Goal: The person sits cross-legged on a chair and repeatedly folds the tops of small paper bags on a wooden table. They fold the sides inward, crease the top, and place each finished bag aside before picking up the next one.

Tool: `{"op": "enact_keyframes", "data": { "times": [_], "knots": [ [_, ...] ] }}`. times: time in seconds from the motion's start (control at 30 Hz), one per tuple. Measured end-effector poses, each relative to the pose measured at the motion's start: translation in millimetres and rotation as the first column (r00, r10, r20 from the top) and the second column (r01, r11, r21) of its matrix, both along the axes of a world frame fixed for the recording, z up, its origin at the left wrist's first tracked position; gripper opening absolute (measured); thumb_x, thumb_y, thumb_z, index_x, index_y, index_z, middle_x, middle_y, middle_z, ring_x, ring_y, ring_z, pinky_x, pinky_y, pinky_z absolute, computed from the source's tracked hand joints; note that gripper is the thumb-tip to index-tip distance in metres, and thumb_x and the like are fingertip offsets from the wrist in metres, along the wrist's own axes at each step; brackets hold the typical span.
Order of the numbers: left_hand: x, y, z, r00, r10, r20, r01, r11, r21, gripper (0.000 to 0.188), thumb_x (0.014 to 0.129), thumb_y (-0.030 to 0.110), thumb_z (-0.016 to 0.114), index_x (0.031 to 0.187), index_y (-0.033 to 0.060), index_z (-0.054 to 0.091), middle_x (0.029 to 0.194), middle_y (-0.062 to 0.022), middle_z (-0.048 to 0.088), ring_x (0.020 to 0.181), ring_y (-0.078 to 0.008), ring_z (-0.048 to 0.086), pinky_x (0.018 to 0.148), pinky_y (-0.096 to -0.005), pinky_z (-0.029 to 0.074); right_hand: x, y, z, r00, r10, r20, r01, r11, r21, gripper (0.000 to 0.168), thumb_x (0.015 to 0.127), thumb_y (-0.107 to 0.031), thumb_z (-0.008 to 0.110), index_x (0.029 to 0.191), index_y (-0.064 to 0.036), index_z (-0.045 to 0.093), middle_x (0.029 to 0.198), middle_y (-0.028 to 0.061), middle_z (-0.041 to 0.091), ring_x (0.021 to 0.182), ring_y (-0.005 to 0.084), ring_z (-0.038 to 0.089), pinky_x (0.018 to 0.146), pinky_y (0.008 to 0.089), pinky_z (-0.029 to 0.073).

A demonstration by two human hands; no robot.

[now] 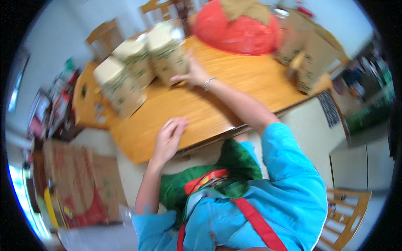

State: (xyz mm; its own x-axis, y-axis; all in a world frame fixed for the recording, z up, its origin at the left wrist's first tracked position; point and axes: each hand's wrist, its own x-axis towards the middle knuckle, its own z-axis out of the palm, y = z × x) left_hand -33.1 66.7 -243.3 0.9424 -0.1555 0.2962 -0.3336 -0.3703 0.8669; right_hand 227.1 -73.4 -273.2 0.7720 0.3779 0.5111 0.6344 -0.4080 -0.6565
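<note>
Three printed brown kraft paper bags stand close together on the far left of the wooden table: a left bag [121,91], a middle bag [135,62] and a right bag [166,56]. My right hand [193,73], with a bracelet at its wrist, is on the right bag's lower right side. Its thumb lies across the bag's near face; the other fingertips are partly hidden and blurred. Close to the table's near edge, my left hand [169,138] holds nothing, its fingers slightly bent and apart from the bags.
A red plastic basket [232,34] lies upside down at the table's [245,78] far side, with brown paper on it. More kraft bags [317,59] stand at the right end. Wooden chairs [105,36] surround the table; a large cardboard box [72,175] is at lower left.
</note>
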Motion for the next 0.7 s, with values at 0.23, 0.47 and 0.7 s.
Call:
{"op": "enact_keyframes", "data": {
  "times": [0.23, 0.47, 0.7],
  "knots": [
    [-16, -3, 8, 1.000, -0.015, -0.017, 0.017, 0.991, 0.134, 0.013, 0.094, 0.011, 0.068, 0.098, -0.0008, 0.072, 0.101, -0.0131, 0.072, 0.093, -0.0228, 0.069, 0.083, -0.0322, 0.054, -27, -139, 129, 0.779, -0.344, 0.524, 0.578, 0.719, -0.387, 0.060, 0.078, -0.048, 0.078, 0.114, -0.001, 0.068, 0.131, 0.0207, 0.053, 0.124, 0.0399, 0.049, 0.105, 0.0474, 0.042],
    [-17, -16, 7, 0.992, -0.108, -0.070, 0.115, 0.989, 0.098, 0.013, 0.093, 0.011, 0.070, 0.098, -0.0005, 0.073, 0.095, -0.0109, 0.073, 0.086, -0.0208, 0.070, 0.079, -0.0303, 0.053, -49, -230, 210, 0.407, -0.546, 0.733, 0.912, 0.291, -0.290, 0.044, 0.074, -0.041, 0.075, 0.095, -0.002, 0.072, 0.099, 0.0191, 0.068, 0.097, 0.0361, 0.064, 0.091, 0.0603, 0.045],
    [-12, -33, 9, 0.980, -0.171, -0.105, 0.182, 0.977, 0.115, 0.016, 0.095, 0.013, 0.068, 0.101, -0.0007, 0.074, 0.095, -0.0094, 0.074, 0.091, -0.0161, 0.068, 0.083, -0.0290, 0.052, -62, -391, 275, 0.669, -0.621, 0.408, 0.431, -0.123, -0.894, 0.056, 0.071, -0.036, 0.082, 0.116, -0.006, 0.069, 0.114, 0.0156, 0.072, 0.107, 0.0310, 0.067, 0.088, 0.0491, 0.054]
  ]
}}
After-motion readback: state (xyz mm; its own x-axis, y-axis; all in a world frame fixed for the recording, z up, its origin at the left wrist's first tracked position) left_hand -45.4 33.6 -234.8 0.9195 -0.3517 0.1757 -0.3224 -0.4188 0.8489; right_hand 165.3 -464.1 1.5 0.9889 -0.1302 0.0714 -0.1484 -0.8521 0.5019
